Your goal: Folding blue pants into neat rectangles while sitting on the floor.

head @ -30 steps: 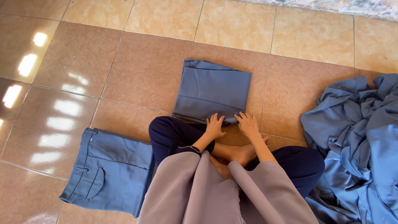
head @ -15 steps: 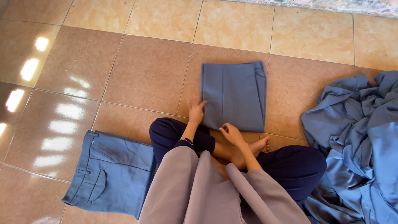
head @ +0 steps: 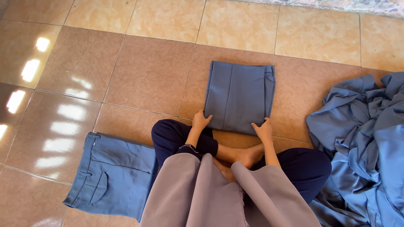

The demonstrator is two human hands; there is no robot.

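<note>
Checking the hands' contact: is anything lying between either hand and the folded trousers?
Nothing visible. The left hand and right hand both rest on the near edge of the folded trousers, on the bare floor.

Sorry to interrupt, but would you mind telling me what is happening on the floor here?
A person sits cross-legged on the tan tiled floor, with left hand and right hand on the near corners of a folded blue-grey garment. Flat blue trousers lie on their left, a heap of crumpled blue cloth on their right.
</note>
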